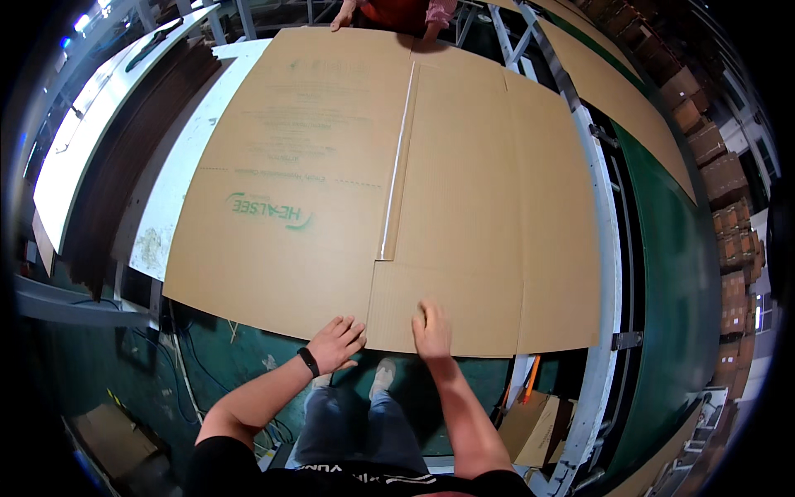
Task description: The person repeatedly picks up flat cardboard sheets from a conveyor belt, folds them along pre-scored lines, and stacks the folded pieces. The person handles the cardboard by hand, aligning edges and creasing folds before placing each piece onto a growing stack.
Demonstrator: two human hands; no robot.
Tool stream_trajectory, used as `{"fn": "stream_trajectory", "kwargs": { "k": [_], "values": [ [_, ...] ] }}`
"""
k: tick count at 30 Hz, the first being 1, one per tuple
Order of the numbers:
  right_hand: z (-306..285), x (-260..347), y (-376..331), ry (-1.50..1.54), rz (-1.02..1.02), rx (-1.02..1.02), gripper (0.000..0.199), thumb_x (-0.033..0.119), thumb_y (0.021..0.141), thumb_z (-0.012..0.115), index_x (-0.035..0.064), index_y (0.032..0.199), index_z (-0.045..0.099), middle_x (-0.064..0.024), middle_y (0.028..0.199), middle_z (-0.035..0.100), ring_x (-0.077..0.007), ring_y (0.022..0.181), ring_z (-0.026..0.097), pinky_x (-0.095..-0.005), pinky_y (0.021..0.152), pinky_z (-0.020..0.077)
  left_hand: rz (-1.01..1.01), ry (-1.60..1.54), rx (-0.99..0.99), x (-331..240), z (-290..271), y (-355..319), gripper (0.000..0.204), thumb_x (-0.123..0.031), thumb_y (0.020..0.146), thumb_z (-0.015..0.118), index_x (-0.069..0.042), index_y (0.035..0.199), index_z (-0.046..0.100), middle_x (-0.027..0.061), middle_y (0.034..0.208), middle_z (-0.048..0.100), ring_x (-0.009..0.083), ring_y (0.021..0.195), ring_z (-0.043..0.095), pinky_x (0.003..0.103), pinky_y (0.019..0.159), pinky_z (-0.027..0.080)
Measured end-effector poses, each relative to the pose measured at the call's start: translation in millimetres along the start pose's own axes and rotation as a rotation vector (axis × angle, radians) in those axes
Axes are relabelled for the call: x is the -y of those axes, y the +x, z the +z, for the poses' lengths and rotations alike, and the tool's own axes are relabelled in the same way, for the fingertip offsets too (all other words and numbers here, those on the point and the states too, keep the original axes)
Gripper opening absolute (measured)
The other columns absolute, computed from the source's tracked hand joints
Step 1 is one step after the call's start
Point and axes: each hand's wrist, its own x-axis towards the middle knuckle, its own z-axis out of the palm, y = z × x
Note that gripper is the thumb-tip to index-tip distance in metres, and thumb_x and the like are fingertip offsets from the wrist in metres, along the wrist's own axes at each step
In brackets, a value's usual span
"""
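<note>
A large flat brown cardboard sheet (290, 257) with green print lies before me. Its two panels overlap near the middle, where a long white strip (397, 170) runs along the seam. My left hand (335, 344), with a black band at the wrist, rests on the sheet's near edge, left of the seam, fingers stretched out. Right of the seam, my right hand (432, 331) is on the near part of the cardboard with its fingers curled in. Its fingertips are slightly blurred, and whatever they may hold is hidden.
Across the sheet, another person's hands (344, 18) touch its far edge. Stacked dark brown sheets (137, 141) stand at the left beside a white table (178, 186). A metal rail (609, 273) and a green conveyor (671, 273) run along the right. An open cardboard box (530, 427) sits below.
</note>
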Motion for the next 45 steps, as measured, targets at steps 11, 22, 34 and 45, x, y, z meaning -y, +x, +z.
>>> {"fn": "stream_trajectory", "kwargs": {
  "k": [11,22,34,45],
  "values": [
    [-1.9,-36.0,12.7,-0.185,-0.127,-0.18,0.069,0.032,0.078,0.067,-0.0007,0.134,0.044,-0.0239,0.145,0.034,-0.0442,0.136,0.027,-0.058,0.111,0.0192,0.038,0.063,-0.306,-5.8,25.7,25.0,0.036,-0.018,0.073,0.07,-0.01,0.108,0.062,0.0114,0.109,0.055,0.0296,0.104,0.054,0.04,0.091,0.049],
    [-237.9,-422.8,-108.7,1.314,0.98,-1.04,0.027,0.016,0.09,0.06,0.0015,0.112,0.056,-0.0108,0.107,0.064,-0.0273,0.09,0.064,-0.0387,0.069,0.055,0.207,0.062,-0.23,20.5,27.7,30.8,0.038,-0.033,0.08,0.064,-0.011,0.11,0.057,0.008,0.105,0.055,0.0254,0.095,0.054,0.037,0.09,0.046],
    [-305.4,-115.0,-93.4,0.593,0.03,-0.846,0.065,-0.008,0.069,0.068,-0.0008,0.13,0.046,-0.0121,0.122,0.056,-0.0236,0.106,0.057,-0.0379,0.094,0.0468,0.17,-0.025,-0.284,21.3,31.3,28.8,0.035,-0.033,0.079,0.063,-0.011,0.106,0.059,0.0081,0.103,0.054,0.0255,0.091,0.052,0.039,0.084,0.047],
    [-103.4,79.6,-35.1,-0.049,-0.533,-0.042,0.057,-0.004,0.072,0.059,-0.0044,0.128,0.05,-0.025,0.141,0.042,-0.0448,0.131,0.039,-0.0541,0.109,0.0312,0.153,-0.053,-0.326,27.5,40.7,20.4,0.034,-0.036,0.083,0.059,-0.01,0.105,0.059,0.0077,0.104,0.055,0.025,0.097,0.054,0.037,0.084,0.047]
  ]
}}
